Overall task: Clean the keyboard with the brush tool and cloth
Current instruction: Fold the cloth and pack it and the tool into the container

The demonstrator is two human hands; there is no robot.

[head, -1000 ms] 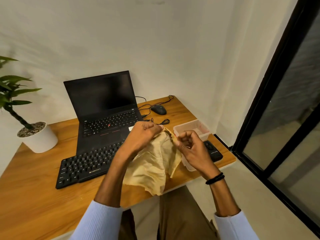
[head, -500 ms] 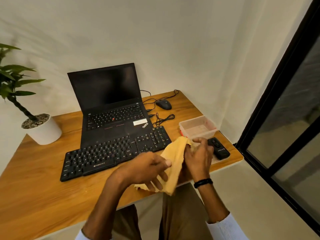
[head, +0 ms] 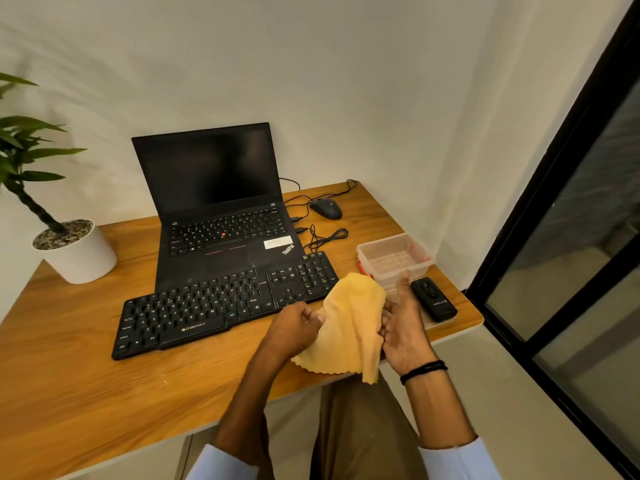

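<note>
2 hands pinch the yellow cloth (head: 349, 323) (left hand (head: 298, 327), right hand (head: 405, 329)) just beside the keyboard (head: 221, 303).

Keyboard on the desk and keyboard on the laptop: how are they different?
The desk keyboard is wider than the laptop keyboard and has a number block at its right end, which the laptop keyboard lacks. The laptop keyboard has a red dot in its middle; the desk keyboard has none. The desk keyboard is a separate piece; the laptop keyboard is built in. Both are black with pale letters.
</note>
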